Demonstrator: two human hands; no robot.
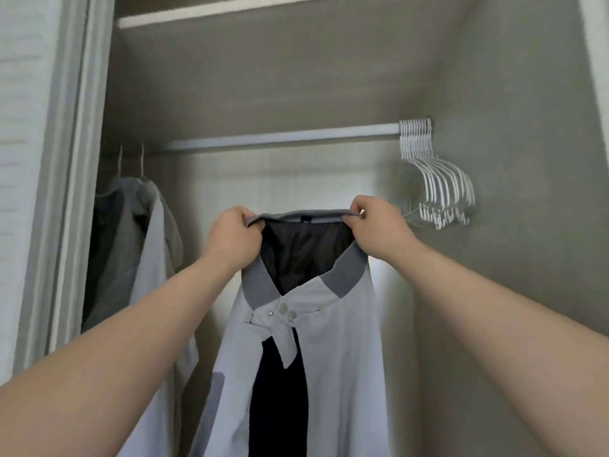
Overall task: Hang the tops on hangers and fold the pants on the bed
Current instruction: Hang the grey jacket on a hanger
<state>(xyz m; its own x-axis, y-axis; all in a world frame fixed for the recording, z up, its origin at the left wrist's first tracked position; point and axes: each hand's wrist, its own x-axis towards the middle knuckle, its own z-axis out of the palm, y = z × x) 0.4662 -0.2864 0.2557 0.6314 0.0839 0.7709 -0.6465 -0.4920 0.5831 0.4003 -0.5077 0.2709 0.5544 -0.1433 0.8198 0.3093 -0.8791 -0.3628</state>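
Observation:
I hold a pale grey top (333, 351) with a darker grey collar and a dark lining up inside the wardrobe, below the rail (280, 138). My left hand (232, 237) grips the collar's left end. My right hand (379, 225) pinches the collar's right end, and a small glint of metal shows at its fingers. The top hangs down between my arms, its front open with snap buttons showing. Whether a hanger is inside the top is hidden.
Several empty white hangers (435, 189) crowd the rail's right end. At the left, two tops (141, 245) hang on hangers. A shelf (230, 11) runs overhead. The wardrobe's door frame (75, 159) stands at the left, its side wall at the right.

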